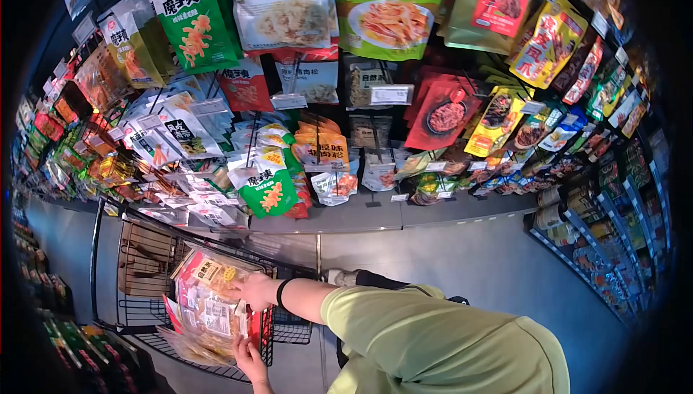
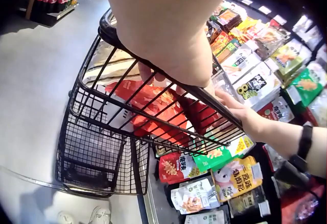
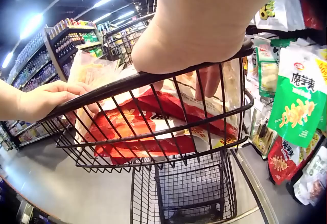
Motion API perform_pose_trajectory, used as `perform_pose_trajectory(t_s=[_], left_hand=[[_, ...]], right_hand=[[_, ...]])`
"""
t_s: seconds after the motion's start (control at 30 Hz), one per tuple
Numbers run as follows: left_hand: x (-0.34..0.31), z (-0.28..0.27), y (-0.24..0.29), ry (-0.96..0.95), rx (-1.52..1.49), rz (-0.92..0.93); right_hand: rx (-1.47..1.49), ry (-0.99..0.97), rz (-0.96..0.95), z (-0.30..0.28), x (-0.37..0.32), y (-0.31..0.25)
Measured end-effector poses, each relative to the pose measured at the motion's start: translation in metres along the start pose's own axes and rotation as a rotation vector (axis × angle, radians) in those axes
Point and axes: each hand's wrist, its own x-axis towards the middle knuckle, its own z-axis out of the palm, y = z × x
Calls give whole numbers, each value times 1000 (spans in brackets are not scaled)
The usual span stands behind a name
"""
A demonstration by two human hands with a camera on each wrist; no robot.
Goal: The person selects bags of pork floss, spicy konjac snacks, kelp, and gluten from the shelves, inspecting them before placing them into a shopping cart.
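Note:
A black wire shopping cart [image 1: 123, 314] has several snack bags in its upper basket. On top lies a clear snack bag [image 1: 207, 273] with a cream label. My right hand [image 1: 253, 291], with a black wristband, reaches over the cart rim and grips this bag's near edge. My left hand [image 1: 249, 358] reaches over the rim from the other side, its fingers loosely extended against the edge of the stack. Through the wires in the right wrist view shows a red snack bag [image 3: 122, 127]. Bars and bags hide part of the fingers in both wrist views.
A shelf rack of hanging snack packs runs along the cart's side, with a green pack [image 1: 268, 188] hanging low near it. More stocked shelves [image 1: 577, 242] stand at the right. Grey floor [image 1: 433, 250] extends between them. The cart's lower basket [image 3: 191, 188] hangs below the upper one.

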Motion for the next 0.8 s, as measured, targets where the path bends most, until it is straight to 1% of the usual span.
perform_pose_trajectory(t_s=[0.07, 0.1, 0.17, 0.2, 0.23, 0.37, 0.43, 0.5, 0.57, 0.63, 0.7, 0.8], left_hand=[[9, 3, 6, 8, -126, 3], [-41, 30, 16, -22, -167, -26], [-52, 36, 20, 1, -190, 3], [-58, 33, 22, -17, -156, -21], [-61, 34, 22, 5, -139, 19], [-66, 34, 30, 20, -128, 22], [-68, 37, 33, 54, -91, 76], [-73, 40, 38, 52, -83, 62], [-76, 42, 41, 48, -65, 74], [-79, 41, 49, 56, -39, 80], [-79, 43, 52, 41, -75, 56], [-79, 43, 54, 72, -66, 68]], right_hand=[[66, 37, 3, -11, -3, 4], [65, -12, 35, 12, -53, 1], [75, -20, 43, 14, -67, 0], [83, -14, 37, 17, -70, -2], [56, -10, 37, 19, -72, -2], [27, 18, 13, 21, -78, -3], [3, 40, 35, 19, -84, -4], [-8, 43, 45, 17, -92, -3], [36, 7, 42, 13, -98, -3], [40, 14, 33, 14, -103, -2], [38, 15, 41, 13, -106, -1], [52, 33, 31, 11, -109, -2]])
